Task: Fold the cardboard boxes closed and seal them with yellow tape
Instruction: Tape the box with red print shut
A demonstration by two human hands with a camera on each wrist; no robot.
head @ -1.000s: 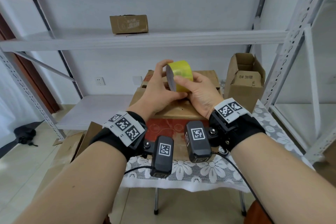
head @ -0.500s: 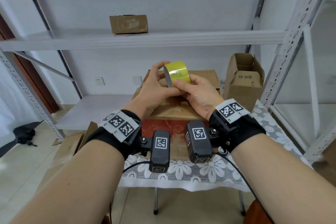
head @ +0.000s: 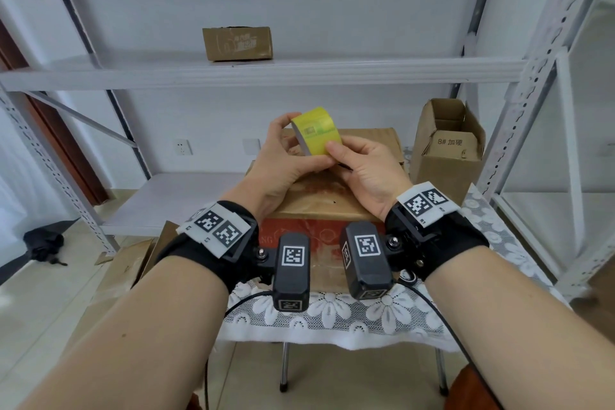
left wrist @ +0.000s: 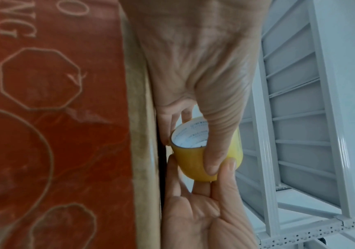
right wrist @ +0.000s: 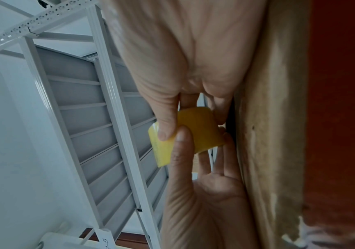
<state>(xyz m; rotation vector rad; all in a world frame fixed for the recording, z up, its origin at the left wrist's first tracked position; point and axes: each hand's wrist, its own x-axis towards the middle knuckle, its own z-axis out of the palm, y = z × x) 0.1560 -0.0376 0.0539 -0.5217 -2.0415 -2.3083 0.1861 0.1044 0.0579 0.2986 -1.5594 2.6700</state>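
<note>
Both hands hold a roll of yellow tape (head: 317, 131) above a large cardboard box (head: 319, 203) with a red printed side, whose top flaps lie flat. My left hand (head: 293, 146) grips the roll from the left, thumb under it and index finger over its rim. My right hand (head: 336, 151) pinches the roll's outer face with the thumb, its fingers behind. In the left wrist view the left thumb lies across the tape roll (left wrist: 190, 161), whose white core shows. In the right wrist view both thumbs meet on the tape roll (right wrist: 198, 128) beside the box (right wrist: 338, 101).
The box stands on a small table with a lace cloth (head: 332, 319). A smaller open cardboard box (head: 446, 150) stands at the back right. Another closed box (head: 237, 43) sits on the upper shelf of the white metal rack. Flattened cardboard (head: 123, 263) leans at the table's left.
The roll has been turned in my hands so a printed patch on it faces me. My right thumb has slid onto its outer face. Both hands stay over the box.
</note>
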